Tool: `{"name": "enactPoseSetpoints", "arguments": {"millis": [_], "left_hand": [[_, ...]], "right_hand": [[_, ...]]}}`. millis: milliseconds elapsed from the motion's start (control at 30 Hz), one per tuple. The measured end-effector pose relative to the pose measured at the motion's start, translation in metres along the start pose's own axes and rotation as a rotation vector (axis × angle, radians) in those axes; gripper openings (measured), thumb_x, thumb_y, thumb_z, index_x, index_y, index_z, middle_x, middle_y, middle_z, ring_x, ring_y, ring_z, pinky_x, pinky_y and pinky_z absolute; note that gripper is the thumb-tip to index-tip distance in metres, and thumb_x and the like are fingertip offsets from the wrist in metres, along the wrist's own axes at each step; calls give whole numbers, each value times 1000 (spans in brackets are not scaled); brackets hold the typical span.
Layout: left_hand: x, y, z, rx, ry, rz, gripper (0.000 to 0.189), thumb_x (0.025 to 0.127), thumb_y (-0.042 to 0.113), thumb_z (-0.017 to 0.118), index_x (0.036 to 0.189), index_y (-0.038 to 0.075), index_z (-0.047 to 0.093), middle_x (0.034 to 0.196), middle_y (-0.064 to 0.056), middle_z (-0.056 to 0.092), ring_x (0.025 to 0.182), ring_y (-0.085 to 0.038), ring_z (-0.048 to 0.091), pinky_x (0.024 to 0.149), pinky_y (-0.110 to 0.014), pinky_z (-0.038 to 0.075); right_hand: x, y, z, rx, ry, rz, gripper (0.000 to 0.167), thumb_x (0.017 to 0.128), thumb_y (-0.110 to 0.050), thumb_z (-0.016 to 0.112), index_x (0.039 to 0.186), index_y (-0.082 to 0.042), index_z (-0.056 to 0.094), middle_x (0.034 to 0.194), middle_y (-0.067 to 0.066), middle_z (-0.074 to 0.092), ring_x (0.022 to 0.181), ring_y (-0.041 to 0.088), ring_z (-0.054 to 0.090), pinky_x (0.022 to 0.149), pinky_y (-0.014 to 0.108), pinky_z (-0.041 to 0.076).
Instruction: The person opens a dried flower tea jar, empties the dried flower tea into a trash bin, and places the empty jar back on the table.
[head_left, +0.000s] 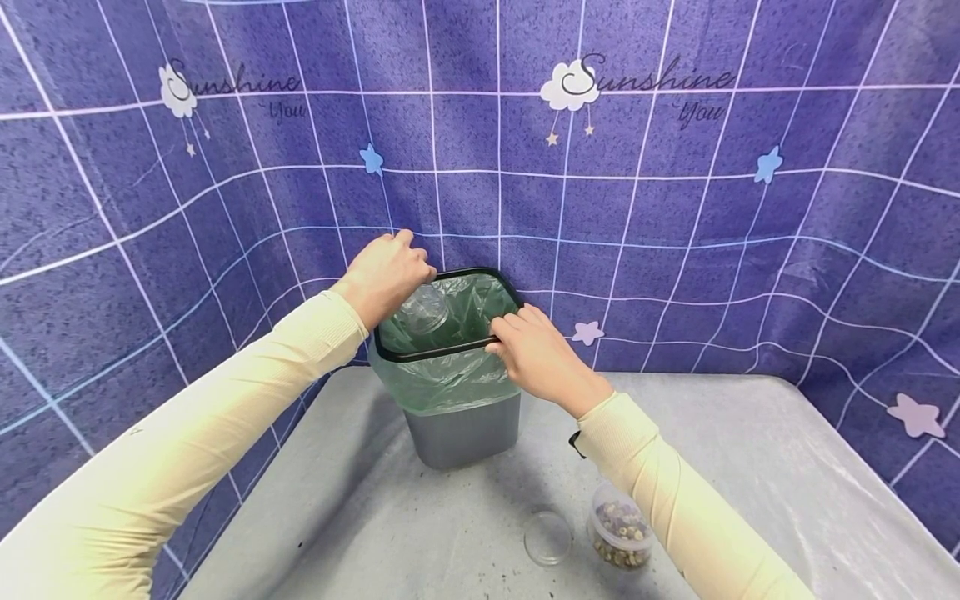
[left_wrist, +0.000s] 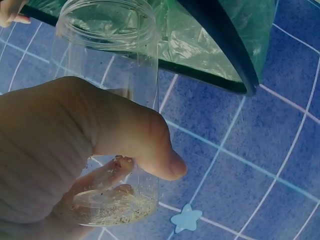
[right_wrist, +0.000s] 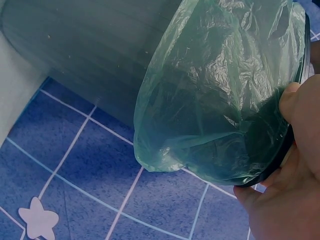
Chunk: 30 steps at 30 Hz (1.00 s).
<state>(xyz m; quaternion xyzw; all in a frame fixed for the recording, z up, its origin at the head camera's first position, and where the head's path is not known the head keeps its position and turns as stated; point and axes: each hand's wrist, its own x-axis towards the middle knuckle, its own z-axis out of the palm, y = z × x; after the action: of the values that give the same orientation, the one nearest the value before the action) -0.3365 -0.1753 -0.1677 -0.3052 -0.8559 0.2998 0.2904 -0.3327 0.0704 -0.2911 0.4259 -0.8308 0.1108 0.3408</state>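
Observation:
A grey trash bin (head_left: 467, 432) with a black rim (head_left: 438, 352) and a green plastic liner (head_left: 450, 385) folded over its top stands on the table. My left hand (head_left: 388, 273) grips a clear jar (head_left: 424, 310) tipped with its mouth towards the bin's opening. In the left wrist view the thumb lies across the jar's side, and brownish crumbs (left_wrist: 122, 210) cling near its base. My right hand (head_left: 543, 353) holds the bin's near right rim; in the right wrist view its thumb presses by the liner, with fingers around the rim.
On the grey-covered table (head_left: 352, 508), a clear round lid (head_left: 547, 537) lies at the front. Right of it stands a clear tub (head_left: 621, 529) of small dried pieces, close beneath the right forearm. A purple grid-patterned cloth (head_left: 675, 208) hangs directly behind the bin.

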Motion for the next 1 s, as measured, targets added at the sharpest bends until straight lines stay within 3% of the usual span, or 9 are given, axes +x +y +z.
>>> {"name": "enactPoseSetpoints", "arguments": {"millis": [267, 467, 700, 1000], "left_hand": [[-3, 2, -2, -56, 20, -47, 26, 78, -7, 73, 93, 14, 76, 92, -13, 73, 90, -39, 62, 71, -48, 56], [-9, -3, -8, -158, -44, -147, 29, 76, -9, 72, 98, 11, 72, 95, -16, 70, 94, -41, 61, 73, -54, 56], [-19, -8, -5, -237, -64, -225, 39, 70, -3, 75, 106, 11, 70, 98, -16, 69, 94, -41, 62, 70, -58, 56], [-35, -9, -3, -304, -29, -296, 44, 61, 7, 80, 100, 7, 60, 85, -16, 66, 81, -44, 64, 65, -60, 55]], "right_hand": [[-1, 0, 0, 7, -2, 2, 20, 102, -23, 62, 88, -10, 55, 77, 1, 52, 79, 28, 47, 88, 43, 42], [0, 0, -1, 4, 2, -2, 21, 103, -22, 61, 87, -10, 54, 76, 1, 50, 77, 28, 46, 86, 42, 41], [0, 0, -2, 3, -11, 2, 21, 102, -23, 62, 88, -11, 54, 76, 0, 50, 77, 27, 45, 86, 42, 41], [1, 0, -1, 2, -21, 10, 21, 103, -22, 61, 87, -11, 54, 76, 1, 51, 77, 28, 46, 86, 42, 41]]}}
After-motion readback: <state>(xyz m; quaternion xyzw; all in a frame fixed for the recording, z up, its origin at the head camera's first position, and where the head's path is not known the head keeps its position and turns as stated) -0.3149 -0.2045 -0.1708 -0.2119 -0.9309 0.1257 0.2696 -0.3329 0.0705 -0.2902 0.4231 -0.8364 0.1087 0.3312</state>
